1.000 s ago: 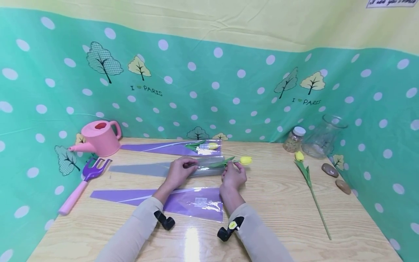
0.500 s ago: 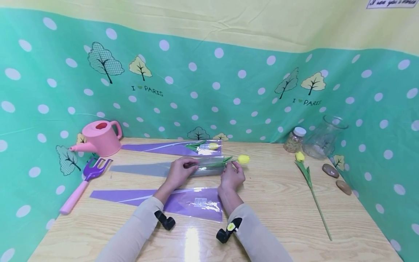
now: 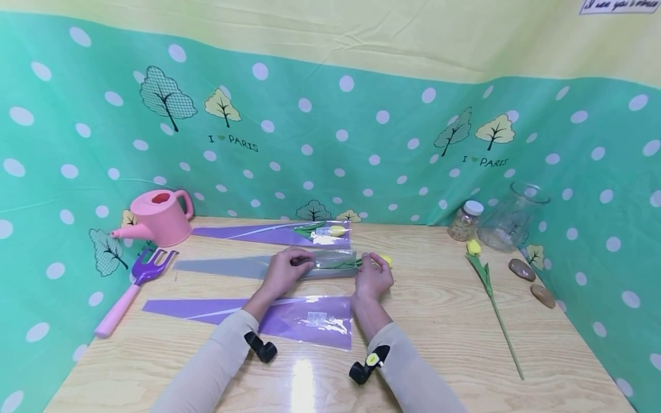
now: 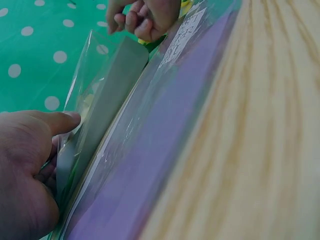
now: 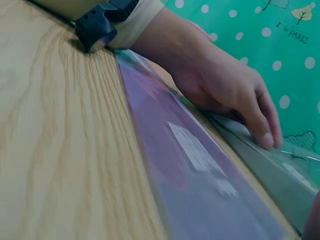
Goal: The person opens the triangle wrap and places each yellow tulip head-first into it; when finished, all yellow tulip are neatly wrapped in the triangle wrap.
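A grey flower sleeve (image 3: 222, 267) with a clear front lies across the middle of the table. My left hand (image 3: 284, 272) pinches its upper edge; in the left wrist view the thumb of that hand (image 4: 25, 170) presses on the raised clear film. At the sleeve's right mouth my right hand (image 3: 374, 281) holds a yellow tulip (image 3: 387, 261) with curled fingers. The bloom sticks out past the mouth, partly hidden behind the fingers, while green leaves and stem show through the film. In the right wrist view, thumb and finger (image 5: 265, 137) come together right at the sleeve's edge.
A purple sleeve (image 3: 217, 308) lies in front, another purple sleeve (image 3: 248, 234) holding a tulip behind. At left are a pink watering can (image 3: 162, 221) and a hand fork (image 3: 134, 287). A loose tulip (image 3: 488, 287), jar (image 3: 465, 222), glass vase (image 3: 508, 221) and stones (image 3: 521, 269) stand right.
The tulip has slid a little left into the grey sleeve, its bloom now mostly behind the fingers. My right hand dipped left, then shifted back right. My left hand stays in place.
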`<act>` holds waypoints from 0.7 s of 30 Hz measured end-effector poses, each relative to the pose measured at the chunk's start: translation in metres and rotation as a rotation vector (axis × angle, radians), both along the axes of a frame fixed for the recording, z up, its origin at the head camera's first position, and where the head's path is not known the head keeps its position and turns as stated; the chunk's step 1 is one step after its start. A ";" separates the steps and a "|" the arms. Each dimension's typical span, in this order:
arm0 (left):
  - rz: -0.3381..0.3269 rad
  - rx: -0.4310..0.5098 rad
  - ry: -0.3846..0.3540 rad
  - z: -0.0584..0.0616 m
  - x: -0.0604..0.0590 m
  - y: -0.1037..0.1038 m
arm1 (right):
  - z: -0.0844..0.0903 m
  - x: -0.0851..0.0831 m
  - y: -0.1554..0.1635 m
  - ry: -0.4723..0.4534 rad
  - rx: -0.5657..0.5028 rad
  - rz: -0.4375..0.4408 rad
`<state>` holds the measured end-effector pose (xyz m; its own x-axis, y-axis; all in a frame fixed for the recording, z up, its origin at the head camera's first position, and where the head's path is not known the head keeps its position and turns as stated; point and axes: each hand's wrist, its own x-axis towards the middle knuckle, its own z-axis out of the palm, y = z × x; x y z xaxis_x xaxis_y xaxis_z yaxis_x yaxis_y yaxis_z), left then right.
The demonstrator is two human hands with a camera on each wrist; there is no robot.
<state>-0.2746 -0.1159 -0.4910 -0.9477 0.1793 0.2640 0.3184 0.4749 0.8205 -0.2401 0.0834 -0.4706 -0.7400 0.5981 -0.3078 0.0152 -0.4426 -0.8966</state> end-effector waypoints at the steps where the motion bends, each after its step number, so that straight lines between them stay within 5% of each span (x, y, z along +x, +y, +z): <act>1: -0.001 -0.001 0.001 0.000 0.000 0.000 | 0.001 0.000 0.005 0.012 0.002 0.017; 8: 0.002 -0.014 -0.001 -0.001 0.000 0.001 | 0.009 -0.009 0.064 0.130 0.064 0.173; 15: 0.002 -0.011 -0.005 0.001 0.000 0.001 | 0.007 -0.029 0.130 0.165 0.389 0.390; 21: 0.007 -0.011 -0.018 0.000 0.001 0.000 | -0.003 -0.039 0.161 0.143 0.532 0.607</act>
<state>-0.2737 -0.1159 -0.4907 -0.9536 0.1753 0.2449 0.3001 0.4858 0.8210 -0.2790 0.2443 -0.4733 -0.9924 0.1201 0.0263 -0.0155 0.0906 -0.9958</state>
